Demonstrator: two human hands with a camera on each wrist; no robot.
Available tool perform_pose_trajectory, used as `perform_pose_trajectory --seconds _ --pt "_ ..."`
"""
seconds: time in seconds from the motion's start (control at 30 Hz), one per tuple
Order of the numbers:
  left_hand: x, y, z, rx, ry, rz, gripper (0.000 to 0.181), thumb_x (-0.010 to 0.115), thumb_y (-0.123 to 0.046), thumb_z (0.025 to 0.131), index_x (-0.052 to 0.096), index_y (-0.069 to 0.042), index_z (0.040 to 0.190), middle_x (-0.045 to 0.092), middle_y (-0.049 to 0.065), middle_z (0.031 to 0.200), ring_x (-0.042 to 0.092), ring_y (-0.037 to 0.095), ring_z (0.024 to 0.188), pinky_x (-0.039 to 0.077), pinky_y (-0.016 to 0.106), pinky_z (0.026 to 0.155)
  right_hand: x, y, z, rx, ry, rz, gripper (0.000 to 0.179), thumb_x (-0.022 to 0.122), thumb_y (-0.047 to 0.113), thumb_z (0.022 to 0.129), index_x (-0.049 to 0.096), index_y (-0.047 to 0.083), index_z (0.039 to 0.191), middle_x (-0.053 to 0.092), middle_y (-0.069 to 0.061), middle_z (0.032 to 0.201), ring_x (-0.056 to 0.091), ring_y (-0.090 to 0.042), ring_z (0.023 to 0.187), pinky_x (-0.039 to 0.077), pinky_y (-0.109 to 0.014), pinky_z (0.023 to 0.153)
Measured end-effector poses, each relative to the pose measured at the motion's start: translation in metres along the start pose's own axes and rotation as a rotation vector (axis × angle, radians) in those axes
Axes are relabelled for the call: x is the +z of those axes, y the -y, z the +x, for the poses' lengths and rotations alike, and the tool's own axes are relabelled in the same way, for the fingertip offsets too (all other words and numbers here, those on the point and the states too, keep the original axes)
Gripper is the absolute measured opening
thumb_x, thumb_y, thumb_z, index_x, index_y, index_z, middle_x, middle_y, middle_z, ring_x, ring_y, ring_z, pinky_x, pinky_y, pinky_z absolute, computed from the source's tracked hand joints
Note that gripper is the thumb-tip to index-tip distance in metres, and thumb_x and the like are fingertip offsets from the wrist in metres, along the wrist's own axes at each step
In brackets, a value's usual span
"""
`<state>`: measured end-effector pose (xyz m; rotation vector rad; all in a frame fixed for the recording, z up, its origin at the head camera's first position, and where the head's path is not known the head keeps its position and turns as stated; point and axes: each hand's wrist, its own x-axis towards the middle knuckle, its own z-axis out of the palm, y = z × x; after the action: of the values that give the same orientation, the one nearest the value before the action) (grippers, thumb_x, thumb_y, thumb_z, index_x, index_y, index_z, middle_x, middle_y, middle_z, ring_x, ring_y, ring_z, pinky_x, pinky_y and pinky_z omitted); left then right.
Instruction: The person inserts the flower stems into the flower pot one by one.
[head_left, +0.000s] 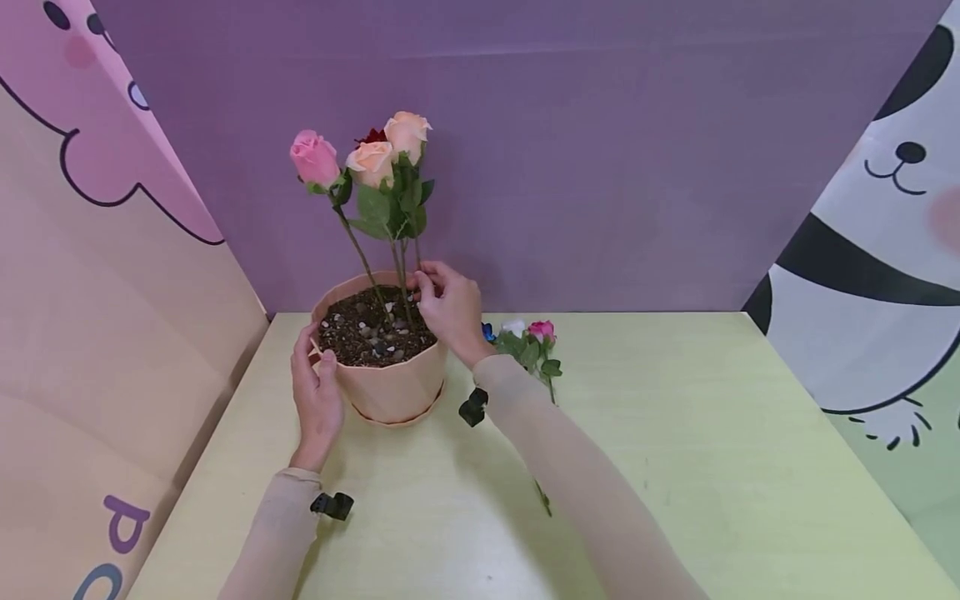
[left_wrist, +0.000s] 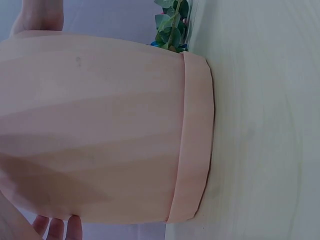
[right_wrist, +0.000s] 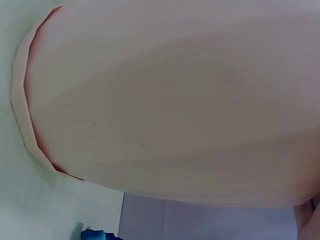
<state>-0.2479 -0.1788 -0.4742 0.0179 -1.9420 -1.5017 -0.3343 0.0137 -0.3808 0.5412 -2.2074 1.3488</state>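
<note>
A peach-coloured flower pot [head_left: 393, 387] filled with dark soil and pebbles stands at the table's back left. My left hand [head_left: 318, 408] holds its left side, thumb near the rim; in the left wrist view its fingertips [left_wrist: 74, 227] lie against the wall. At the right rim, my right hand [head_left: 453, 312] pinches a thin rose stem [head_left: 417, 248]. From the soil rise a pink rose [head_left: 315, 158], leaning left, and peach roses [head_left: 371, 163] with green leaves. A dark red flower [head_left: 371, 137] shows partly behind them. The pinched stem's lower end is hidden.
Beside my right forearm lie more artificial flowers: a bright pink one [head_left: 542, 331], a white one [head_left: 513, 327] and a blue one [head_left: 488, 332]. The forearm partly covers their stems. A saucer [head_left: 397, 421] sits under the pot. A purple backdrop [head_left: 600, 183] rises behind the table.
</note>
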Motion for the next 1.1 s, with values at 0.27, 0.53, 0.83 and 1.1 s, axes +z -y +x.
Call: perform_pose_trajectory --seconds 0.27,0.53,0.83,1.1 --pt "-0.005 -0.002 -0.001 0.02 -0.015 0.007 0.056 0.04 -0.03 0.11 0.04 -0.008 0.161 0.043 0.025 0.158 0.045 0.042 0.127 0.035 0.056 0.104 0.001 0.007 -0.003 -0.019 -0.007 -0.11 0.026 0.06 0.018 0.107 0.075 0.003 0.122 0.083 -0.006 0.099 0.08 -0.021 0.086 0.06 -0.043 0.089" --pt "-0.005 0.0 0.001 0.041 -0.053 -0.005 0.057 0.04 -0.029 0.107 0.042 -0.006 0.159 0.046 0.026 0.154 0.044 0.035 0.122 0.033 0.049 0.102 0.001 0.011 -0.002 -0.036 0.036 -0.185 0.026 0.058 0.021 0.107 0.077 0.007 0.121 0.083 -0.003 0.098 0.079 -0.021 0.086 0.059 -0.045 0.091" --pt "-0.001 0.003 -0.006 0.012 -0.028 0.006 0.057 0.039 -0.028 0.108 0.04 -0.007 0.161 0.045 0.025 0.156 0.044 0.037 0.122 0.033 0.052 0.101 0.003 0.002 -0.011 -0.002 0.034 -0.187 0.029 0.057 0.023 0.109 0.076 0.007 0.123 0.083 -0.003 0.099 0.079 -0.021 0.089 0.06 -0.043 0.09" --pt "0.003 0.002 -0.001 0.021 -0.043 -0.014 0.056 0.04 -0.024 0.107 0.042 -0.008 0.16 0.046 0.025 0.154 0.044 0.031 0.121 0.034 0.048 0.102 0.004 -0.001 -0.008 -0.07 -0.055 -0.133 0.033 0.063 0.032 0.107 0.077 0.009 0.126 0.083 -0.004 0.109 0.079 -0.018 0.092 0.061 -0.038 0.087"
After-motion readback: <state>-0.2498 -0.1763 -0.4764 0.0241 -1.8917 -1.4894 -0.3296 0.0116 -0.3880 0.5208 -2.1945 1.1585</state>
